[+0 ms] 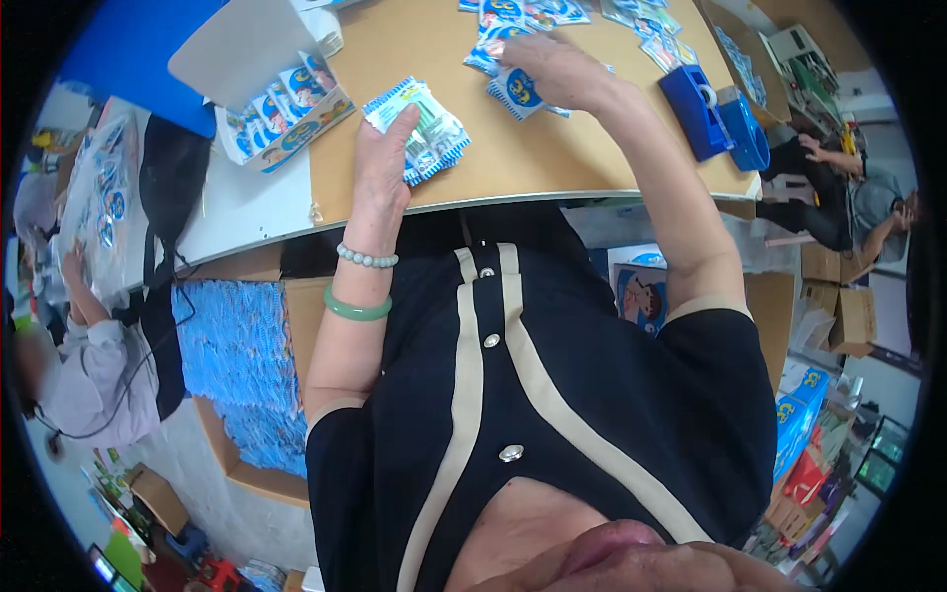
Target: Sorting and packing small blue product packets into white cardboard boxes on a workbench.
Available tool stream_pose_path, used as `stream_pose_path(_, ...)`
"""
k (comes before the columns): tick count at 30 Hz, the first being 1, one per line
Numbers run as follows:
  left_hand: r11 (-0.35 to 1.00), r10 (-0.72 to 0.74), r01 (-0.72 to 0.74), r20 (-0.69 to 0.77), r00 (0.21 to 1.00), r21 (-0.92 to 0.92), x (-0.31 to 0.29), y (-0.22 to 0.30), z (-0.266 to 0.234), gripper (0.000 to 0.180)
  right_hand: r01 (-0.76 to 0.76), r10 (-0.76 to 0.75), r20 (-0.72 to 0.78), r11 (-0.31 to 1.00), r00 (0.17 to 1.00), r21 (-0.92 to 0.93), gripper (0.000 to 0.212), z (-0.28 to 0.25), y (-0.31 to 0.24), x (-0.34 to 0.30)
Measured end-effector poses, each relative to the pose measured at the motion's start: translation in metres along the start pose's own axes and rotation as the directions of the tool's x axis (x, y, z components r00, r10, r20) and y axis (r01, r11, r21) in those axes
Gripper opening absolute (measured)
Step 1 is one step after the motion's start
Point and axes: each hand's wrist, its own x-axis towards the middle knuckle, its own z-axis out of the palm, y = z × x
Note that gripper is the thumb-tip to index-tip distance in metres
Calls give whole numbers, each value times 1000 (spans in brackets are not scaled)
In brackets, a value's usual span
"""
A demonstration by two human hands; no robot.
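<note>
My left hand point(382, 158) is closed round a small stack of blue-and-white sachets point(424, 128), its thumb lying across the top one. Further right, my right hand point(557, 69) reaches over several loose blue-and-white sachets point(518, 94) on the tan tabletop point(395, 44). Motion smears its fingers, and whether they grip a sachet cannot be made out. To the left of my left hand stands an open carton point(306, 133) with its white lid raised and sachets standing in rows inside.
A blue tape dispenser point(695, 113) stands at the table's right, beside a blue tape roll point(745, 128). More sachets point(661, 44) lie at the far right. Below the table on the left, a cardboard box point(222, 444) holds packed sachets. Other people point(94, 365) sit at both sides.
</note>
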Motion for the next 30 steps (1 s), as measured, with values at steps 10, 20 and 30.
stream_pose_path(10, 961, 233, -204, -148, 961, 189, 11, -13, 16, 23, -320, 257, 378, -241, 889, 916, 24, -17, -75, 7)
stream_pose_path(20, 996, 69, -70, 10, 998, 51, 6, -1, 14, 24, -254, 289, 148, 375, 946, 891, 31, 14, -104, 10)
stream_pose_path(30, 1000, -1, 1, -12, 1000, -5, 3, 5, 9, 27, -761, 645, 452, 635, 616, 130, 19, -29, 34, -31)
